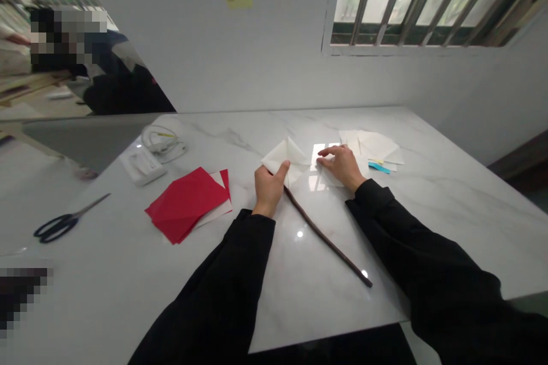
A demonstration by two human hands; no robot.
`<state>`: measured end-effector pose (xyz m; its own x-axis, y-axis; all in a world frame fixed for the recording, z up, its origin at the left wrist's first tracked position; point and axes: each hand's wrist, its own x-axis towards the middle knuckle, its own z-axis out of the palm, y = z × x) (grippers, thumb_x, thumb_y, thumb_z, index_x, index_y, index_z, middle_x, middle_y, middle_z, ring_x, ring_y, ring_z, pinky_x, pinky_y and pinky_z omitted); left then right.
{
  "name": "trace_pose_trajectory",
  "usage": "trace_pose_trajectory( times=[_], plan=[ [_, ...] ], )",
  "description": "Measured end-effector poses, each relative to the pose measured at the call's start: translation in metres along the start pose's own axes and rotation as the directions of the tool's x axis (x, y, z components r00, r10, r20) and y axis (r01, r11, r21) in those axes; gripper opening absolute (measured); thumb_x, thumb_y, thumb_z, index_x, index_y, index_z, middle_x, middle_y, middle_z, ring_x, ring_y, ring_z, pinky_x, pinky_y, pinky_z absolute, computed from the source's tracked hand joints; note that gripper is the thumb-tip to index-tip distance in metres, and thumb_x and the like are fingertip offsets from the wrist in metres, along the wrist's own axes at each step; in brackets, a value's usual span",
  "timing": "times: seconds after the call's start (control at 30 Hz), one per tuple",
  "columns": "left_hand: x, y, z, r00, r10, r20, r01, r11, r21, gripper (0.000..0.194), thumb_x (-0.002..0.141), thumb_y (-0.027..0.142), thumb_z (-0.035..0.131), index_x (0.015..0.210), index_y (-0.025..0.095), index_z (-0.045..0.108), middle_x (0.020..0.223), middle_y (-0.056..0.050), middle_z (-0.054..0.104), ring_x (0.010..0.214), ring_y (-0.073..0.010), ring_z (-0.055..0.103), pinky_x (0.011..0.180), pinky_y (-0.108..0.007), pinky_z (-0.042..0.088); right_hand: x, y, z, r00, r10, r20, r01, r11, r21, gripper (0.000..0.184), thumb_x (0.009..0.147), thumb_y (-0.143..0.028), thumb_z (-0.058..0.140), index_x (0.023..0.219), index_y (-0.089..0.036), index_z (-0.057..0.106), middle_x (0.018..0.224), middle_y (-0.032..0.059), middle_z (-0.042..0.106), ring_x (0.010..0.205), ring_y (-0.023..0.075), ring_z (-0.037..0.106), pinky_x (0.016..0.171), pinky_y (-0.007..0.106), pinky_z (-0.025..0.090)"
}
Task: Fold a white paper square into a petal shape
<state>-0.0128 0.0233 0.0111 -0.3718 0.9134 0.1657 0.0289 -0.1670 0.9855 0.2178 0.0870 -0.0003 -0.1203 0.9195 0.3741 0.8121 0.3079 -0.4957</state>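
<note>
my left hand (269,189) clamped one folded white paper (282,153) between thumb and fingers, well nearer it than my right hand (341,164), from which it lay leftward. one dark stick (319,232) ran from my left palm, its long axis slanting rightward and towards me. my right thumb and forefinger were close; i couldn't tell if they met. i counted one blue strip (379,167), at least two red sheets (188,199), several overlapping white sheets (383,145).

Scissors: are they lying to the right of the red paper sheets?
No, the scissors lie on the marble-patterned table to the left of the red paper sheets.
</note>
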Motion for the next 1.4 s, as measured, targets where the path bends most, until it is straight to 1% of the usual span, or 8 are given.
trace_pose_trajectory(
  times=[0.27, 0.53, 0.73, 0.8, 0.9, 1.03, 1.2, 1.4],
  plan=[
    [-0.002, 0.005, 0.003, 0.999, -0.041, 0.002, 0.041, 0.998, -0.056, 0.043, 0.077, 0.047, 0.092, 0.100, 0.012, 0.084, 0.108, -0.015, 0.085, 0.103, -0.0310, 0.079, 0.092, -0.039, 0.062, 0.001, 0.002, 0.011, 0.998, 0.058, -0.001, -0.058, 0.998, 0.030, 0.017, 0.094, -0.022, 0.072, 0.102, -0.021, 0.086, 0.103, 0.0066, 0.084, 0.096, 0.0264, 0.067, 0.097, 0.041, 0.051],
    [0.005, 0.002, -0.004, 0.998, -0.035, -0.051, 0.033, 0.998, -0.046, 0.040, 0.076, 0.045, 0.092, 0.098, 0.013, 0.083, 0.106, -0.015, 0.084, 0.103, -0.0319, 0.079, 0.095, -0.040, 0.062, 0.002, -0.001, -0.009, 0.992, -0.064, -0.108, 0.066, 0.998, 0.018, 0.015, 0.101, -0.020, 0.066, 0.098, -0.020, 0.080, 0.103, 0.0082, 0.081, 0.099, 0.0270, 0.064, 0.099, 0.040, 0.048],
    [0.007, 0.003, -0.008, 0.998, -0.019, -0.060, 0.018, 1.000, -0.007, 0.037, 0.077, 0.043, 0.089, 0.096, 0.012, 0.083, 0.107, -0.016, 0.084, 0.102, -0.0317, 0.079, 0.092, -0.039, 0.063, -0.007, -0.018, -0.013, 0.970, -0.134, 0.202, 0.147, 0.988, -0.051, 0.013, 0.100, -0.026, 0.073, 0.104, -0.022, 0.084, 0.105, 0.0075, 0.082, 0.104, 0.0286, 0.065, 0.097, 0.039, 0.048],
    [0.008, 0.003, -0.009, 0.997, -0.019, -0.071, 0.019, 1.000, 0.003, 0.037, 0.076, 0.042, 0.090, 0.096, 0.012, 0.083, 0.107, -0.016, 0.084, 0.102, -0.0316, 0.080, 0.092, -0.039, 0.063, -0.009, -0.019, -0.018, 0.975, -0.113, 0.192, 0.129, 0.989, -0.075, 0.023, 0.102, -0.033, 0.073, 0.120, -0.022, 0.082, 0.117, 0.0090, 0.081, 0.111, 0.0300, 0.066, 0.101, 0.040, 0.049],
    [0.009, 0.001, -0.011, 0.996, -0.024, -0.090, 0.025, 1.000, 0.008, 0.038, 0.076, 0.042, 0.090, 0.099, 0.012, 0.083, 0.109, -0.017, 0.084, 0.103, -0.0322, 0.080, 0.093, -0.040, 0.063, -0.017, -0.016, -0.031, 0.986, -0.037, 0.160, 0.063, 0.985, -0.158, 0.058, 0.099, -0.048, 0.076, 0.149, -0.019, 0.067, 0.142, 0.0165, 0.072, 0.129, 0.0371, 0.063, 0.109, 0.047, 0.048],
    [0.009, 0.001, -0.011, 0.996, -0.057, -0.068, 0.057, 0.998, 0.005, 0.039, 0.078, 0.041, 0.088, 0.103, 0.012, 0.084, 0.113, -0.018, 0.084, 0.106, -0.0332, 0.081, 0.091, -0.041, 0.064, -0.032, -0.012, -0.040, 0.957, 0.111, 0.266, -0.032, 0.958, -0.286, 0.097, 0.088, -0.059, 0.085, 0.166, -0.013, 0.049, 0.153, 0.0264, 0.062, 0.137, 0.0474, 0.059, 0.110, 0.055, 0.049],
    [0.009, 0.002, -0.010, 0.997, -0.032, -0.063, 0.033, 0.999, 0.010, 0.039, 0.077, 0.040, 0.089, 0.103, 0.012, 0.084, 0.113, -0.018, 0.084, 0.107, -0.0332, 0.080, 0.092, -0.041, 0.064, -0.037, -0.017, -0.042, 0.949, 0.093, 0.302, -0.005, 0.961, -0.278, 0.081, 0.093, -0.042, 0.080, 0.163, -0.016, 0.050, 0.151, 0.0240, 0.064, 0.131, 0.0426, 0.066, 0.108, 0.051, 0.052],
    [0.012, 0.001, -0.011, 0.995, -0.045, -0.085, 0.046, 0.999, 0.003, 0.040, 0.077, 0.042, 0.090, 0.103, 0.013, 0.083, 0.112, -0.017, 0.084, 0.107, -0.0331, 0.081, 0.093, -0.042, 0.064, -0.034, -0.020, -0.054, 0.964, 0.058, 0.260, 0.018, 0.959, -0.283, 0.071, 0.090, -0.007, 0.063, 0.159, -0.020, 0.056, 0.139, 0.0179, 0.075, 0.124, 0.0360, 0.072, 0.101, 0.044, 0.055]
  ],
)
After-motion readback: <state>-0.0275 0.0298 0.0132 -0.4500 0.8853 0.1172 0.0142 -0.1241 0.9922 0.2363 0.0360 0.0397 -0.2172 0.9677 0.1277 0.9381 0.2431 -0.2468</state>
